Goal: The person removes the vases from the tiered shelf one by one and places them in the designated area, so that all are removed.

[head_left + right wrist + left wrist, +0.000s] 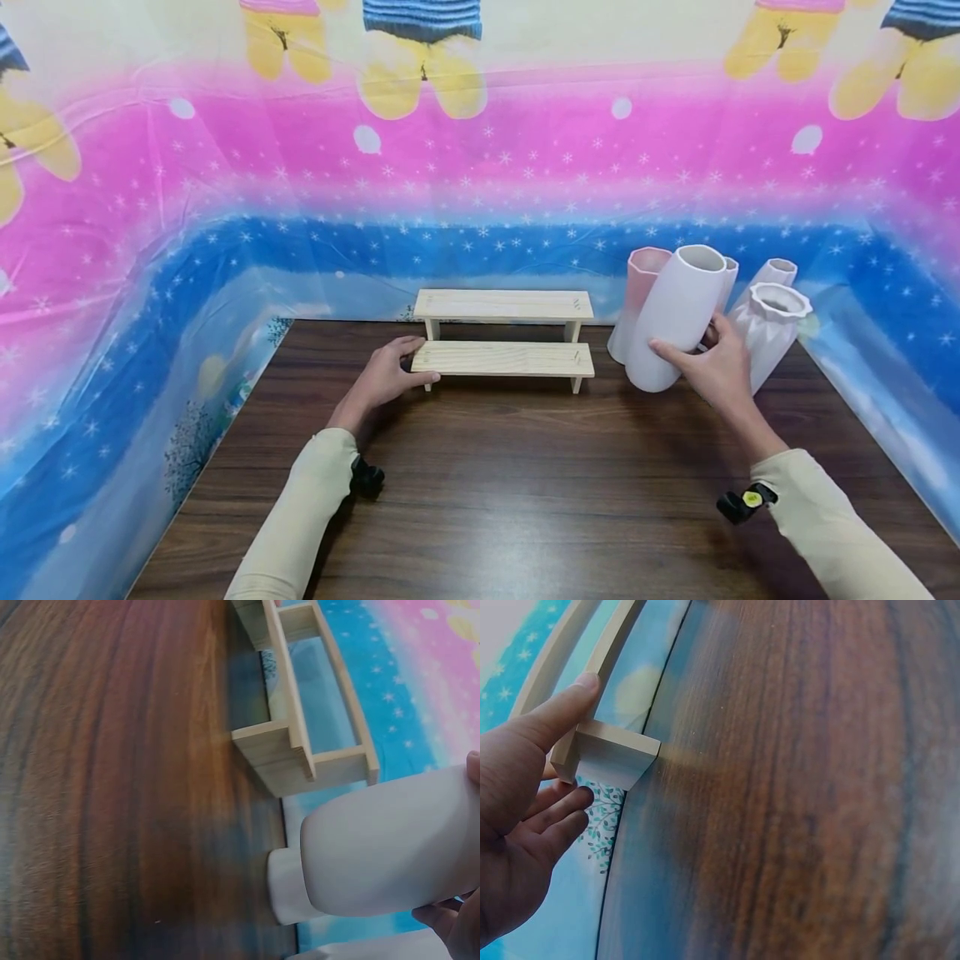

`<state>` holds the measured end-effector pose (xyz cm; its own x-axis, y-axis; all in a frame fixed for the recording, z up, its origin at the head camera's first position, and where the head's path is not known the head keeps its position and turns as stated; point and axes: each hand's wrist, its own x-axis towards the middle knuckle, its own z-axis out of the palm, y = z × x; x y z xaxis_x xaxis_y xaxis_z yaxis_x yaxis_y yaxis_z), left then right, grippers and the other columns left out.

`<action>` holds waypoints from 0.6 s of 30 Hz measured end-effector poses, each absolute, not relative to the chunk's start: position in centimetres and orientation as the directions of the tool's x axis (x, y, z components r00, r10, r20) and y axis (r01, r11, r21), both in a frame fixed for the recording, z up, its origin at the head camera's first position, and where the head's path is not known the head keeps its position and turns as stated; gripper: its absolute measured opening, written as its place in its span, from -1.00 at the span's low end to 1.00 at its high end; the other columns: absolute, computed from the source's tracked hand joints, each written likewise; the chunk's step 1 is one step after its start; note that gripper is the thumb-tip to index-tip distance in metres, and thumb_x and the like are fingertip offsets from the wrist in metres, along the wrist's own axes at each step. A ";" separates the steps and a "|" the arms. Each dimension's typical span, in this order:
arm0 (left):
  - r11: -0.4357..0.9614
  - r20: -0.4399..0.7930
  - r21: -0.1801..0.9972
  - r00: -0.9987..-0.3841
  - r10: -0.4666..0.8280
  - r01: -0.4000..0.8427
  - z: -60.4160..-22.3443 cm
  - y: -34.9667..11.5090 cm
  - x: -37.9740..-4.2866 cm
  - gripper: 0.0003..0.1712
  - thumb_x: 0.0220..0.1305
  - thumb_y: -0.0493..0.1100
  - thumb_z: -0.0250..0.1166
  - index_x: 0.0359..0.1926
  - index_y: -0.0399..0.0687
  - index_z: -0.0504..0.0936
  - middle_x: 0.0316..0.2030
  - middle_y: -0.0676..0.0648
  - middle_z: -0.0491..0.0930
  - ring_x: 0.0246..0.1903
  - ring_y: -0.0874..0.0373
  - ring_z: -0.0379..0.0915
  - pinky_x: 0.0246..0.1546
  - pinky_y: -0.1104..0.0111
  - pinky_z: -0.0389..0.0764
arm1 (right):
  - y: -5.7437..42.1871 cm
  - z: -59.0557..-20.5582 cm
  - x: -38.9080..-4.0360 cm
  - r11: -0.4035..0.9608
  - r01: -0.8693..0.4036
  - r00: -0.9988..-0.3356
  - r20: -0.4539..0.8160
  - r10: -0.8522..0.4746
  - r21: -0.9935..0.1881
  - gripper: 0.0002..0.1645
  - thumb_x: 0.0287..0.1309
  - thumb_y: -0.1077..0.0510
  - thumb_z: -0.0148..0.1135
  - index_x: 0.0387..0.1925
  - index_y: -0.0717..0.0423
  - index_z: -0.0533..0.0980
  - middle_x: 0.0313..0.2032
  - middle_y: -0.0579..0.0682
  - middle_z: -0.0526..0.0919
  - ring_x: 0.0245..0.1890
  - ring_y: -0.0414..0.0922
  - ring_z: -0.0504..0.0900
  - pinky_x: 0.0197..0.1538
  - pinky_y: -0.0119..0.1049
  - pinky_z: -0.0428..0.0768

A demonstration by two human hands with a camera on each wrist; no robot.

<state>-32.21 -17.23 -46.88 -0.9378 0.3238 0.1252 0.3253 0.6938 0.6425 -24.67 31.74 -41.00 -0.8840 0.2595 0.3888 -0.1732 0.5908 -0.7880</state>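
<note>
A two-tier wooden stand (502, 358) of pale wood stands on the table near the back. My left hand (386, 371) holds the left end of its lower step, thumb along the front edge (585, 684) and the other fingers at the end and below. My right hand (716, 367) grips a smooth white vase (671, 325), tilted, its top leaning right. Its rounded base (322, 862) appears raised off the table in the right wrist view. Behind it stands a pink-and-white vase (645, 267), partly hidden. Right of the hand is a pleated white vase (772, 333).
More pale vases, including one with a narrow neck (780, 271), stand at the back right, mostly hidden. The dark wooden table (487, 483) reaches to a printed cloth backdrop (487, 167) behind and at both sides.
</note>
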 end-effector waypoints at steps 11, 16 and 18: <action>0.696 0.120 0.640 -0.937 0.328 0.326 -47.0 -17.2 -32.3 0.00 0.23 0.16 0.49 0.51 -0.24 0.32 0.49 -0.33 0.24 0.43 -0.29 0.22 0.32 -0.14 0.41 | 32.4 -43.2 -24.2 0.549 -0.117 -0.899 0.323 0.295 -0.828 0.13 -0.03 -0.18 0.63 0.45 0.17 0.28 0.30 0.22 0.52 0.25 0.14 0.53 0.25 0.21 0.52; 0.697 0.122 0.640 -0.938 0.325 0.324 -47.0 -17.4 -32.3 -0.01 0.22 0.15 0.50 0.51 -0.21 0.32 0.49 -0.32 0.24 0.42 -0.29 0.24 0.32 -0.13 0.42 | 32.7 -43.9 -24.1 0.550 -0.081 -0.898 0.300 0.321 -0.831 0.16 -0.03 -0.18 0.63 0.48 0.14 0.26 0.32 0.21 0.52 0.26 0.13 0.53 0.27 0.17 0.52; 0.695 0.120 0.644 -0.939 0.322 0.320 -47.0 -17.4 -32.3 -0.01 0.22 0.15 0.50 0.51 -0.20 0.32 0.49 -0.31 0.24 0.42 -0.28 0.24 0.32 -0.12 0.42 | 32.8 -44.1 -24.1 0.544 -0.073 -0.898 0.292 0.328 -0.836 0.18 -0.04 -0.18 0.63 0.49 0.13 0.24 0.33 0.20 0.50 0.28 0.14 0.52 0.28 0.18 0.50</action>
